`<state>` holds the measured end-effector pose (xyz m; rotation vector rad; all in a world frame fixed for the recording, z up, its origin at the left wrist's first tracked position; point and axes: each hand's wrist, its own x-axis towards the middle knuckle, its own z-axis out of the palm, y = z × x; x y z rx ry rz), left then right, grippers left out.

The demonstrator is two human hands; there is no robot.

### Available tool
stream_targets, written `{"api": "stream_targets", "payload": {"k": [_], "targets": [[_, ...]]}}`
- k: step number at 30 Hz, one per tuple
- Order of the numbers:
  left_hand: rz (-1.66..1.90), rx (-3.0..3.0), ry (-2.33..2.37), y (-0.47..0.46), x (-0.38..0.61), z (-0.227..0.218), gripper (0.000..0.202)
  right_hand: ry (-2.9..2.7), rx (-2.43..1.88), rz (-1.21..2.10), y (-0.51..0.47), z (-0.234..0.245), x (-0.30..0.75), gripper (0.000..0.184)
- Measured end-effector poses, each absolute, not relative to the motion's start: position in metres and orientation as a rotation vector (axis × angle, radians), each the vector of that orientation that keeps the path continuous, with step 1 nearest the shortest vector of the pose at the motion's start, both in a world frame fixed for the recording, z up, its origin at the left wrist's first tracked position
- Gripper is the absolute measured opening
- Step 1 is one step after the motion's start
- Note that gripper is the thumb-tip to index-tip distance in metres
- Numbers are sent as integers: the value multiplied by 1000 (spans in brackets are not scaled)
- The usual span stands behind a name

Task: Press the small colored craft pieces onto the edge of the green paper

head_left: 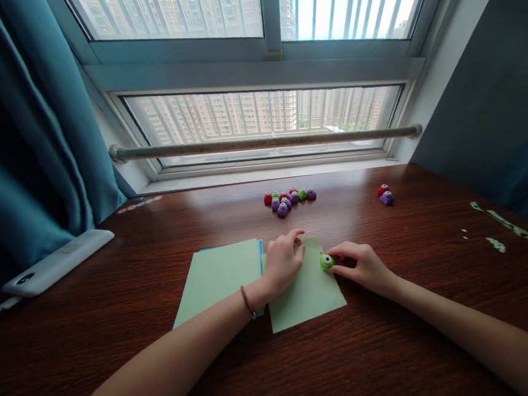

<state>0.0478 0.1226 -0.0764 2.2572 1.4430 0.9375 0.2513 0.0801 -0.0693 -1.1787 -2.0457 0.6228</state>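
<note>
My right hand [360,266] pinches a small green craft punch [327,261] between thumb and fingers. The punch sits at the right edge of a single light green sheet of paper [307,302], and whether the edge is inside its slot cannot be made out. My left hand [284,261] rests over the upper left part of that sheet, thumb and index finger apart. A brown band circles the left wrist. Under the left forearm lies a stack of light green paper [224,266], with a blue edge showing behind it.
A cluster of red, green and purple punches [290,199] stands toward the window. To its right are a red punch [383,189] and a purple one [387,198]. A white corded device [61,262] lies left. Pale paper scraps [496,244] lie right. Curtains [30,120] hang left.
</note>
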Motion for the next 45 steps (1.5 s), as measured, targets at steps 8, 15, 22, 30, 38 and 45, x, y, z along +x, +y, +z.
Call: {"api": "stream_targets", "payload": {"k": [8, 15, 22, 30, 38, 45], "targets": [[915, 2255, 1410, 123, 48, -77, 29, -2059, -1165, 626, 84, -74, 252, 22], [877, 2290, 1382, 126, 47, -83, 26, -2079, -1164, 688, 86, -74, 254, 24], [908, 2343, 1364, 123, 48, -82, 24, -2098, -1167, 667, 86, -73, 253, 23], [1165, 2549, 1156, 111, 50, -67, 41, -2129, -1095, 382, 77, -71, 250, 32], [824, 2960, 602, 105, 51, -73, 40, -2405, -1088, -115, 67, -59, 245, 19], [681, 3158, 677, 96, 58, -68, 40, -2512, -1091, -315, 66, -54, 241, 16]]}}
